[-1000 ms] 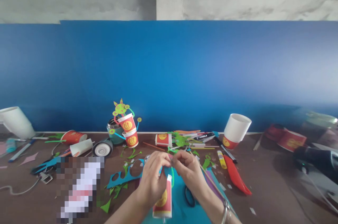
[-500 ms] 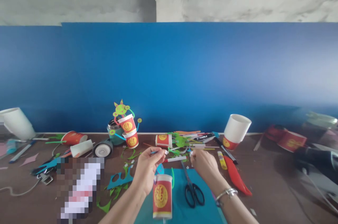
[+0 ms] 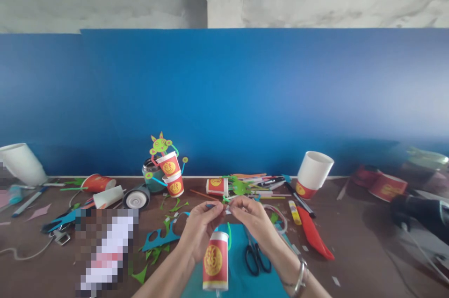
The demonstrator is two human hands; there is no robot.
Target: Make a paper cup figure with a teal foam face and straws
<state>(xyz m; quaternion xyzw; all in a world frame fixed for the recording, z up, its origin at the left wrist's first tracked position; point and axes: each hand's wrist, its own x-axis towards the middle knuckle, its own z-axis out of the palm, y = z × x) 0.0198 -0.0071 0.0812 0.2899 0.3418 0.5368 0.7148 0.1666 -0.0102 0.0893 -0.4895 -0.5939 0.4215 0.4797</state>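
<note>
My left hand (image 3: pixel 200 228) is closed in a pinch, with a thin blue piece (image 3: pixel 209 206) showing at its fingers. My right hand (image 3: pixel 255 222) meets it fingertip to fingertip, pinched too. A small whitish bit (image 3: pixel 228 211) shows between the fingertips; what my right fingers grip is too small to make out. Just below my hands stands a red and white paper cup (image 3: pixel 215 263) with a yellow emblem and a bent green strip (image 3: pixel 229 236) at its side. Black-handled scissors (image 3: pixel 258 259) lie on a blue sheet (image 3: pixel 242 284), partly under my right forearm.
Behind are a lying cup (image 3: pixel 217 186), a green cutout (image 3: pixel 242 187) and several markers. A tape roll (image 3: pixel 283 223), glue stick (image 3: pixel 294 213) and red balloon-like piece (image 3: pixel 315 237) lie right. Stacked cups (image 3: pixel 315 169) and a decorated cup figure (image 3: pixel 174 185) stand farther back.
My right hand has moved left from over the tape roll to my left hand's fingertips, uncovering the roll. My left hand has shifted slightly right and stays pinched.
</note>
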